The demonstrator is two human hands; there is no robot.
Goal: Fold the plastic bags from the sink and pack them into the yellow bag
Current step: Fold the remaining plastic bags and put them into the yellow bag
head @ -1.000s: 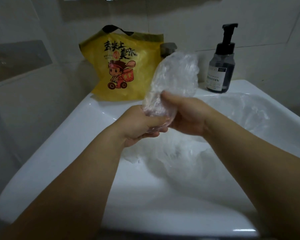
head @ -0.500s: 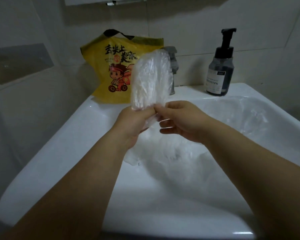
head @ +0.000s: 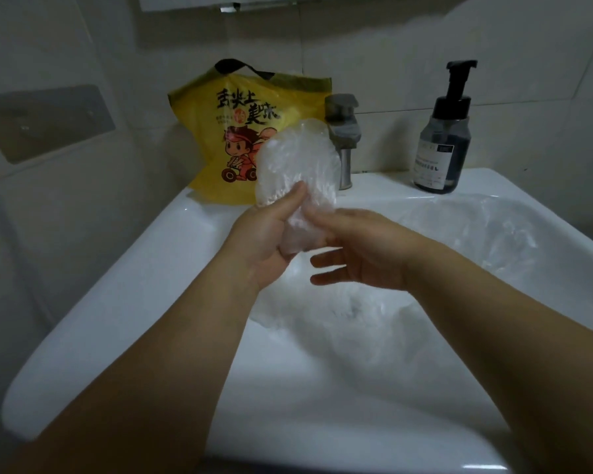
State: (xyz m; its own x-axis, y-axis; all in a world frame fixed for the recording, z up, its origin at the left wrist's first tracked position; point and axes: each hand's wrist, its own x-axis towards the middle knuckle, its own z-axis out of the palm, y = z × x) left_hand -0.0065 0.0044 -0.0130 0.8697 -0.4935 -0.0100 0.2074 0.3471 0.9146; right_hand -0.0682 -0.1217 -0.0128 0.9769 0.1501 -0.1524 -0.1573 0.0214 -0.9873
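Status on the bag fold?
Left hand grips folded clear plastic bag, right hand pinches its edge. Yellow printed carrier bag stands behind, nothing blocking. More clear plastic bags lie in white sink.

The left arm (head: 158, 364) and the right arm (head: 500, 336) are bare as far as can be seen. The left hand (head: 264, 249) and the right hand (head: 363, 254) are bare too, with smooth, rounded fingers (head: 326, 261) and thumbs.
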